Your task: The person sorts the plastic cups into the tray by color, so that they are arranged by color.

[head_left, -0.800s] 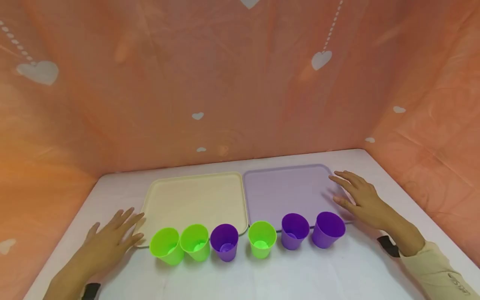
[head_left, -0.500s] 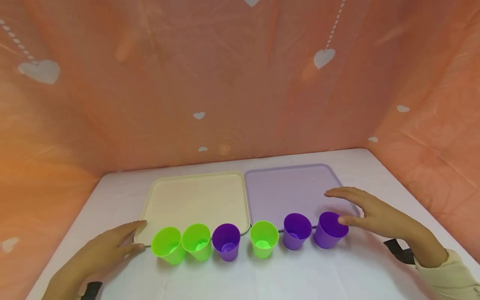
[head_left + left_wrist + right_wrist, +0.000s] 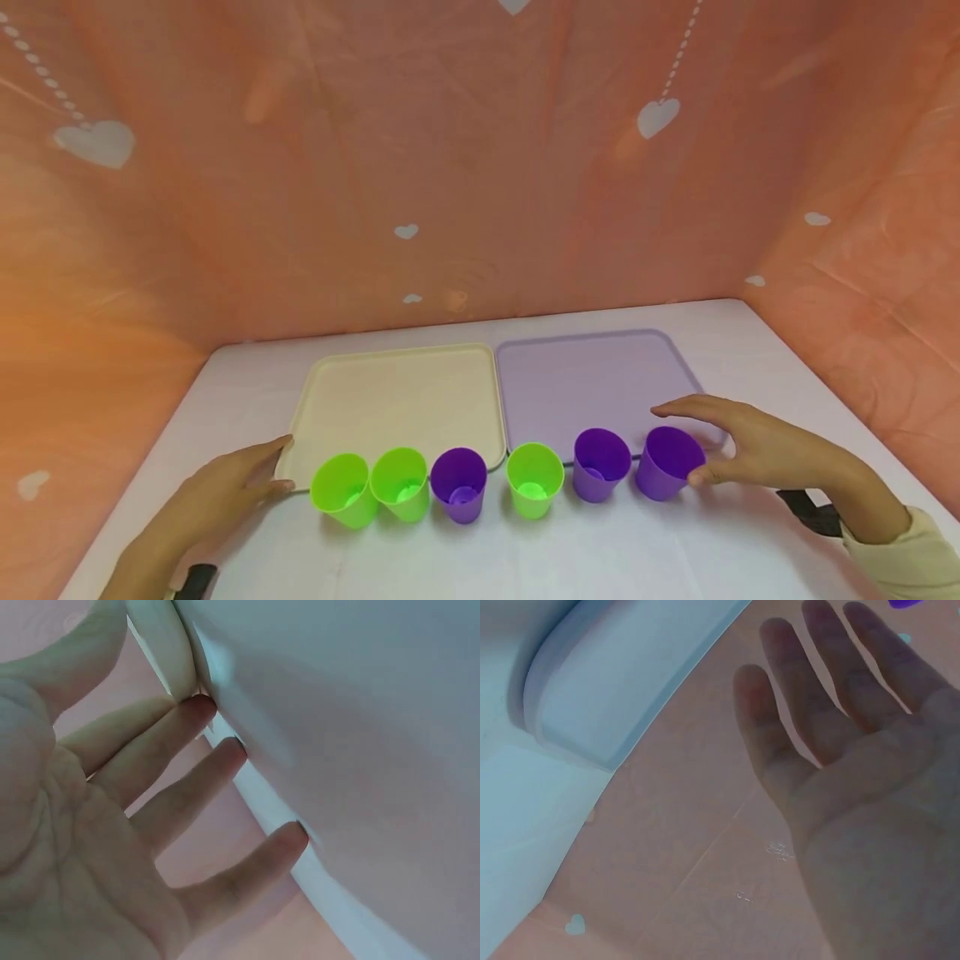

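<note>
Six cups stand in a row on the white table (image 3: 525, 558), along the front of two trays. From left: green cup (image 3: 345, 490), green cup (image 3: 401, 483), purple cup (image 3: 459, 483), green cup (image 3: 534, 479), purple cup (image 3: 602, 464), purple cup (image 3: 669, 462). Behind them lie a cream tray (image 3: 397, 392) and a lilac tray (image 3: 592, 375), both bare. My right hand (image 3: 684, 443) spreads around the rightmost purple cup, thumb at its right side, straight fingers reaching behind its rim. My left hand (image 3: 279, 467) rests on edge at the cream tray's front left corner, beside the leftmost green cup, fingers straight (image 3: 202, 712).
Orange cloth walls with white hearts (image 3: 656, 117) close in the table on the left, back and right. The lilac tray's corner (image 3: 615, 682) shows in the right wrist view, beyond the open palm (image 3: 855, 750). The cream tray's corner (image 3: 161, 645) sits by my left fingertips.
My right hand drew back from the lilac tray's right edge to the rightmost purple cup. My left hand turned onto its edge and slid right, nearer the leftmost green cup.
</note>
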`<action>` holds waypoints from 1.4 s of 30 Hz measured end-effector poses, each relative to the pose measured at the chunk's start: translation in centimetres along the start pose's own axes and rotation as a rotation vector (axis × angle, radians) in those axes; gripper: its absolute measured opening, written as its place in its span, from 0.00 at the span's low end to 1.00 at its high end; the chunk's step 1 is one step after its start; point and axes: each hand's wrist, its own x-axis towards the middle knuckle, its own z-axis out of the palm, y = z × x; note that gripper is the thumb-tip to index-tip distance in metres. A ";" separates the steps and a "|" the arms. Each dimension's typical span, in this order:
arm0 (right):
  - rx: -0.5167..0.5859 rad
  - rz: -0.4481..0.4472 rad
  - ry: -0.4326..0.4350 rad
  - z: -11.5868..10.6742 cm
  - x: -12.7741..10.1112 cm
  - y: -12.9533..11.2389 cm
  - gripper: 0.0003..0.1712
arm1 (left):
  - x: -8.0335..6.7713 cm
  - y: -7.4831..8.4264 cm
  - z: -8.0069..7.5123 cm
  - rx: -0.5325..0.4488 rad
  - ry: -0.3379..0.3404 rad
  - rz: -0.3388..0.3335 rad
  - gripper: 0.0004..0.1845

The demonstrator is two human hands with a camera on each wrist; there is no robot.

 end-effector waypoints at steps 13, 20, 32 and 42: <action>0.020 -0.014 -0.040 0.1 -0.2 0.1 0.45 | 0.8 0.1 0.5 -0.029 0.066 0.002 0.36; 0.006 -0.037 -0.036 0.3 -0.1 0.0 0.39 | 1.1 0.1 0.3 -0.021 0.059 -0.005 0.34; 0.066 -0.054 0.027 -0.9 0.9 -0.6 0.37 | 0.6 0.1 0.1 -0.040 -0.022 -0.063 0.40; 0.084 -0.020 0.089 -2.7 4.6 -2.5 0.37 | 0.8 -0.7 0.1 -0.072 -0.050 -0.048 0.44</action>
